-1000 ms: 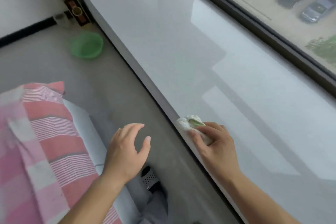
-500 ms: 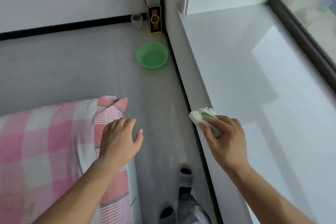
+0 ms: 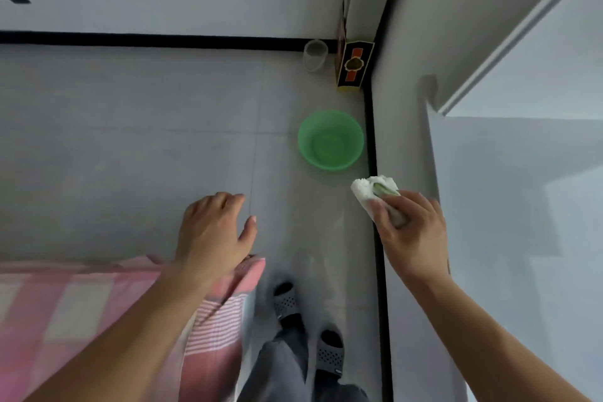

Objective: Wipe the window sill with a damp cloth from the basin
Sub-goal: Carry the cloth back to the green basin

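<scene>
My right hand (image 3: 411,232) grips a bunched white cloth (image 3: 368,189) with a green patch, held in the air beside the front edge of the window sill (image 3: 509,206). The cloth is off the sill's pale glossy top, which runs along the right. A green basin (image 3: 331,140) stands on the floor ahead, a short way beyond the cloth and close to the sill's base. My left hand (image 3: 215,232) hovers over the floor with fingers spread, holding nothing.
A pink checked bed cover (image 3: 98,310) fills the lower left. A clear cup (image 3: 314,55) and a black-and-red box (image 3: 355,66) stand in the far corner by the wall. My feet in dark slippers (image 3: 308,326) are on the grey tile floor.
The view has swung left from the window toward the floor and basin. My right hand has lifted the cloth off the sill's edge and holds it over the floor side.
</scene>
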`<state>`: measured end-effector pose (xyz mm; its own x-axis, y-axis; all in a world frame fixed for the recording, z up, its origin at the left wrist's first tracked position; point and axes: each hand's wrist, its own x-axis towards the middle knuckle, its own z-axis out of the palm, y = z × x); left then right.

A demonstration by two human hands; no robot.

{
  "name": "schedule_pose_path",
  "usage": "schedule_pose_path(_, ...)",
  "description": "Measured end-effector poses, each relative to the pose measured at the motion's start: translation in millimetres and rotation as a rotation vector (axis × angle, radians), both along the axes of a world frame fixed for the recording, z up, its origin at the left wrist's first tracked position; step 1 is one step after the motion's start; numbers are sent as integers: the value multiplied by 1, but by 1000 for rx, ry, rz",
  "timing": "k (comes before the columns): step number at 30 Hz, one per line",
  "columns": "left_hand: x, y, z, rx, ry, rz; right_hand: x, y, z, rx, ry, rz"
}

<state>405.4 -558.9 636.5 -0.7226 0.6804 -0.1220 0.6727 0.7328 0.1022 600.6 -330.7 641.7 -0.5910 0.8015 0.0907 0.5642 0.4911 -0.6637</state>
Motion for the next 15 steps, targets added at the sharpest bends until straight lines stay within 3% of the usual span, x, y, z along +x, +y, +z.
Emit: schedule_pose_path(15, -285, 225, -65, -38, -118, -242, -279, 158, -76, -45, -38, -162)
